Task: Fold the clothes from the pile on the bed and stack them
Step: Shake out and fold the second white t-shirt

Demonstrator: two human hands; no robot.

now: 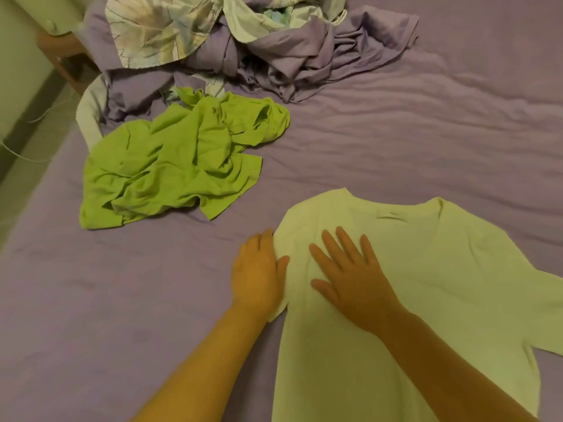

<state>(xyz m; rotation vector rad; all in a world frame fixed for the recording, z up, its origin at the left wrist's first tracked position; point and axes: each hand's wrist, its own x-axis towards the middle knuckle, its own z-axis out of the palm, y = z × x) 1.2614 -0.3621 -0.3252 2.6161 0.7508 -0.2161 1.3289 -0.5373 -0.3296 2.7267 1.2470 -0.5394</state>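
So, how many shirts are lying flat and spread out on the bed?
1: the white shirt under both hands. The green garment lies crumpled to its left; the pile behind may hide more.

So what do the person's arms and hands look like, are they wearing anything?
Both arms are bare right down to the picture's edge: no sleeves show. The left hand and right hand have no gloves, rings, watch or bracelets that can be seen. The fingers are long and slim.
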